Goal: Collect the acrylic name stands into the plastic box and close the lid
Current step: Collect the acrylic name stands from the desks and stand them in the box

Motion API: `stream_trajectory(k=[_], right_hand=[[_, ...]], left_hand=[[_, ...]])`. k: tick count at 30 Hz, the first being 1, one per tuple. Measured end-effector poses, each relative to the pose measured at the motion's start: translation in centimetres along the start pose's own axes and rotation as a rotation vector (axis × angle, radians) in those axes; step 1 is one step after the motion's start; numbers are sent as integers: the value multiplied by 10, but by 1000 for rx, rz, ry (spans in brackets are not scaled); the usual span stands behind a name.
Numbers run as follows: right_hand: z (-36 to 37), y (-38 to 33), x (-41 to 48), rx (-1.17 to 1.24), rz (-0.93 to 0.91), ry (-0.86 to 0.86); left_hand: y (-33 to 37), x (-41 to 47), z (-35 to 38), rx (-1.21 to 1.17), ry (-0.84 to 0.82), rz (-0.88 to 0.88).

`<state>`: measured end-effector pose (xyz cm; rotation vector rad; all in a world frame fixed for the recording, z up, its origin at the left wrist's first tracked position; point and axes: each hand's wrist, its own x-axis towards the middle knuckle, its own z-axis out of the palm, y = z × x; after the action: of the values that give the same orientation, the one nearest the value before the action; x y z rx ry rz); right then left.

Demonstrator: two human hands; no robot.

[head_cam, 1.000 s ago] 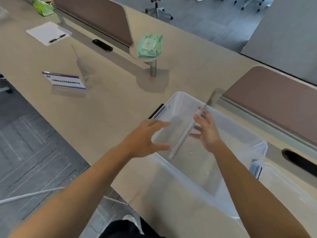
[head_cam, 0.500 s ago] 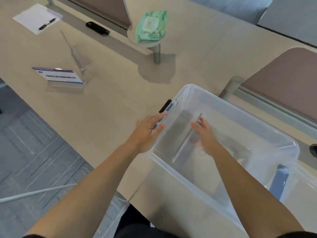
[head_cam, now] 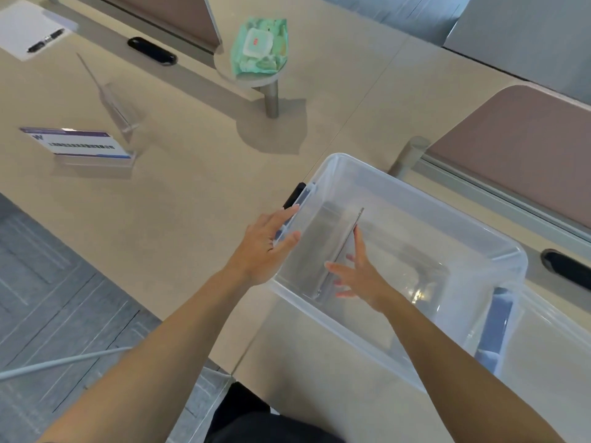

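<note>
Far left on the desk [head_cam: 192,193], a sheet of paper [head_cam: 22,27] with a pen [head_cam: 44,41] on it sits well out of play. Next come two pieces not yet collected: a name stand with a printed card [head_cam: 76,143] facing the desk's near edge, and just behind it a bare acrylic stand [head_cam: 118,107] seen edge-on. Both are well apart from the box.

Moving across, a pack of wet wipes [head_cam: 259,46] rests on a small round shelf on a post.

Now the action. The left hand [head_cam: 265,247] is laid against the near-left end of the plastic box [head_cam: 415,199]. Its fingers are nearly straight over the end clip and the thumb lies along the wall, holding nothing. My read is that it's bracing the box so it doesn't slide.

Inside the box, a clear stand [head_cam: 343,247] stands on its edge near that left wall, tilted. The right hand [head_cam: 361,279] is down in there with it, fingers spread wide. The forefinger runs up along the plate and the thumb tip is at its lower part, touching rather than gripping. That looks like steadying the piece so it settles gently, probably parked to one side to leave room for the others.

At the far right, a translucent sheet beside the box is what I take to be the lid [head_cam: 556,362], lying off the box and waiting.
</note>
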<state>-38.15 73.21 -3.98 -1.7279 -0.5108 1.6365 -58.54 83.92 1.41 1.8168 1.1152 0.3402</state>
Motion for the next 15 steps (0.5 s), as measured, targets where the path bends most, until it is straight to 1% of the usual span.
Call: stream_trajectory(k=[5, 12, 15], right_hand=[[8, -9, 8, 26, 17, -13], [24, -18, 18, -1, -65, 17], [29, -22, 20, -3, -88, 15]], left_hand=[[-1, 0, -1, -29, -12, 18], [-3, 1, -1, -31, -17, 2], [-3, 0, 0, -72, -15, -6]])
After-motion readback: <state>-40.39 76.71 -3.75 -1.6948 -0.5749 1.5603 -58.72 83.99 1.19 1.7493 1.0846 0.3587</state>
